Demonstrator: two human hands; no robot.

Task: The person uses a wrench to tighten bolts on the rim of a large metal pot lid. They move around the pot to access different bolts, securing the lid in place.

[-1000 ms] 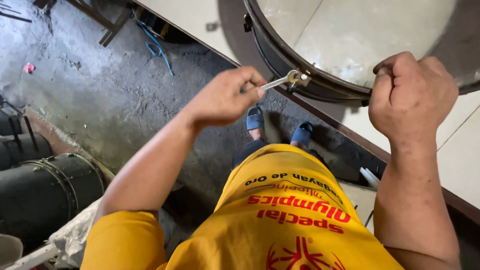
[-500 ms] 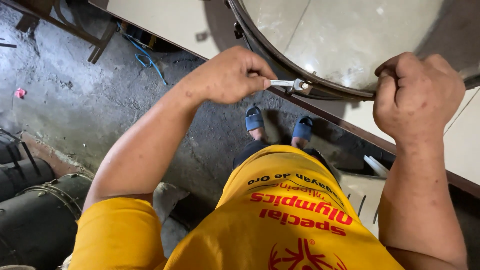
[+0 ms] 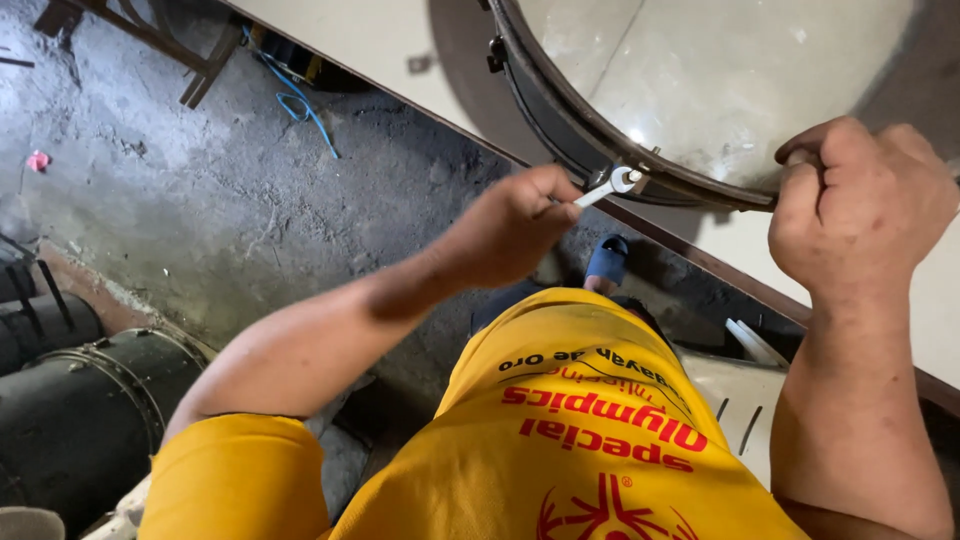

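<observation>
- The left hand is closed in a fist around the handle of a small metal wrench; the fingers are pressed together on it.
- The open head of the wrench sits on a small fitting at the near rim of a big drum, which lies on its side on the worktop.
- The drum has a dark shell, a metal hoop and a pale, half-clear skin; it overhangs the near edge of the worktop a little.
- The right hand is clenched over the same rim, further to the right, with the fingers curled around the hoop and the thumb on top.
- The two hands are well apart, both on the near side of the drum.
- Below the hands I see the person's yellow shirt with red print, and blue sandals on the grey concrete floor.
- At the left edge of the view other dark drums lie on the floor.
- A blue cable lies on the floor under the far left part of the worktop.
</observation>
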